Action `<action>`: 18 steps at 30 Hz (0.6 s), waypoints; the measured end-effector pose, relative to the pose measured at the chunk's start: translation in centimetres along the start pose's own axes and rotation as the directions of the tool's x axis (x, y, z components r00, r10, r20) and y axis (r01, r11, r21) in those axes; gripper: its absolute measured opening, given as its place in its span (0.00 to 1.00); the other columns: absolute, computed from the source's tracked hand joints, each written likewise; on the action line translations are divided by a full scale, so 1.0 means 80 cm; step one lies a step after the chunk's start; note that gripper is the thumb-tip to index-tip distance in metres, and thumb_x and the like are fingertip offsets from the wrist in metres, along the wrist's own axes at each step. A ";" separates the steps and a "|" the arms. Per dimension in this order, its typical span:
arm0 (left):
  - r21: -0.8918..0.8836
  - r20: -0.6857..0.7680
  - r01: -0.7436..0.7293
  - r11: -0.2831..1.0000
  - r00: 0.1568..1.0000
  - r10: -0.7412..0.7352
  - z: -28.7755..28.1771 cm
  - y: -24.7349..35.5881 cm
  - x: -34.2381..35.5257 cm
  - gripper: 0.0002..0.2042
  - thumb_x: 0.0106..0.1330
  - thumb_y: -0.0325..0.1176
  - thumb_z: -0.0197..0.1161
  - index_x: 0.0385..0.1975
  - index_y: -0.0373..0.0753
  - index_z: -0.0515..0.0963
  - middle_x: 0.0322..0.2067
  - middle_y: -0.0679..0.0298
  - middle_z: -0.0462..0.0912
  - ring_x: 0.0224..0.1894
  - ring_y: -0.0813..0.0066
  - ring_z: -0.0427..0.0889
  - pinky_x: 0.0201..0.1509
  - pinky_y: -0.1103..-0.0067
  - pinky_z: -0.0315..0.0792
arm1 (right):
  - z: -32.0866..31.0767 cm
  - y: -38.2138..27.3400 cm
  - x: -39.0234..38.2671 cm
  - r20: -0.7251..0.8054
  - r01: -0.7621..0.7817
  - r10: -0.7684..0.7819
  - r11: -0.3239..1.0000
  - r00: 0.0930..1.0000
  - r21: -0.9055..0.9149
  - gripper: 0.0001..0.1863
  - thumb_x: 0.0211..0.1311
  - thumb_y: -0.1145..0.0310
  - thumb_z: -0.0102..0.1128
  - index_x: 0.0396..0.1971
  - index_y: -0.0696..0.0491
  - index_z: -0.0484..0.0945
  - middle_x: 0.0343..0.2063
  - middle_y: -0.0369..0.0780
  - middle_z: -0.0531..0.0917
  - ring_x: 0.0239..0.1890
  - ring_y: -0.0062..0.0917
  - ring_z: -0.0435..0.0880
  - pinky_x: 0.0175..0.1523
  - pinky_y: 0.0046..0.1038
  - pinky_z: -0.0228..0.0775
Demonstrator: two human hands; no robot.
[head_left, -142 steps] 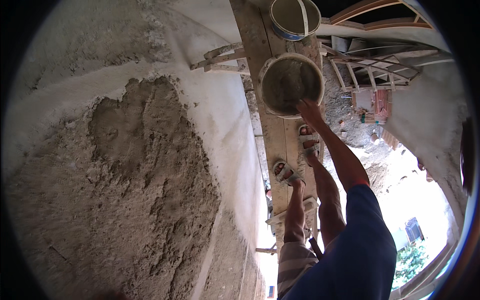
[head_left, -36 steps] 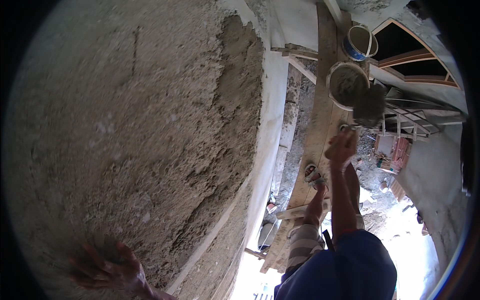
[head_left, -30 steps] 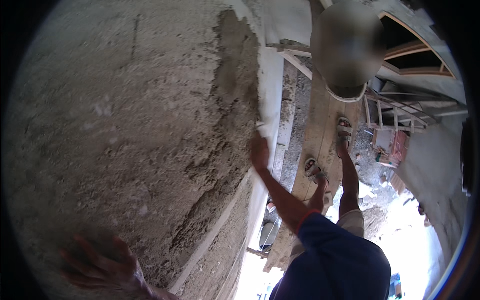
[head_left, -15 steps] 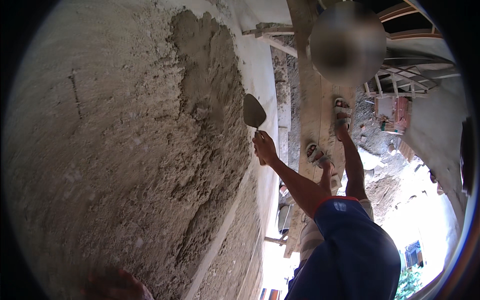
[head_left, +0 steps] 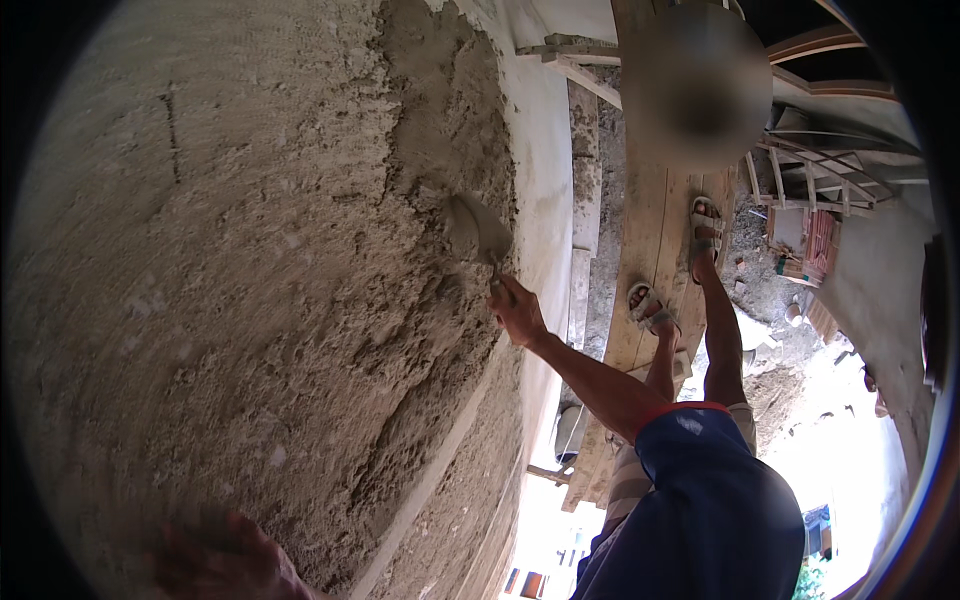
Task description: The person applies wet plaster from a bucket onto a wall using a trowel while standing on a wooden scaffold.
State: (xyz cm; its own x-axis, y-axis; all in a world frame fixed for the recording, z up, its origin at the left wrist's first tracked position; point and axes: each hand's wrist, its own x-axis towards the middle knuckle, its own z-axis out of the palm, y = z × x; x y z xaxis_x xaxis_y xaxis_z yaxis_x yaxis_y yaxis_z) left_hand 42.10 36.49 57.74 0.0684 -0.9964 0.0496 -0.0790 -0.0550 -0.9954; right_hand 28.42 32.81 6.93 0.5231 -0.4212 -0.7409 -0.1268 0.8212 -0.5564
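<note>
My right hand (head_left: 518,312) is shut on the handle of a steel trowel (head_left: 478,230). The trowel's blade lies flat against the wet grey plaster of the wall (head_left: 250,300), beside a thicker, rough patch of fresh mortar (head_left: 450,110). My right arm in a blue sleeve (head_left: 700,500) reaches in from the lower right. My left hand (head_left: 225,555) is blurred at the bottom edge, resting flat on the plaster with its fingers spread and nothing in it.
My sandalled feet (head_left: 650,305) stand on a wooden scaffold plank (head_left: 650,230) along the wall. A blurred round shape (head_left: 695,85) sits at the far end of the plank. Rubble, timber frames and the ground (head_left: 790,300) lie far below on the right.
My right hand has come from the bucket on the plank to the wall with the trowel. Over the last half second the blade has moved left onto the plaster.
</note>
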 end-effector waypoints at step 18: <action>-0.151 0.081 0.265 0.953 0.964 -0.255 0.000 0.007 -0.006 0.32 0.73 0.62 0.34 0.70 0.53 0.61 0.73 0.56 0.54 0.75 0.40 0.44 0.74 0.45 0.43 | -0.168 -0.242 -0.108 -0.339 0.339 -0.184 0.804 0.923 0.488 0.18 0.59 0.64 0.50 0.48 0.55 0.68 0.25 0.42 0.78 0.21 0.25 0.78 0.21 0.24 0.73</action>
State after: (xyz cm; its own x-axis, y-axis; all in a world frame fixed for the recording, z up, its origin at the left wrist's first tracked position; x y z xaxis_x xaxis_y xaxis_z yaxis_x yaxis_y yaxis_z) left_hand 41.99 36.95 57.18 0.1667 -0.9409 0.2947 -0.2070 -0.3257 -0.9226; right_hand 14.97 15.41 19.04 0.2207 -0.6701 -0.7087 0.4869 0.7053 -0.5152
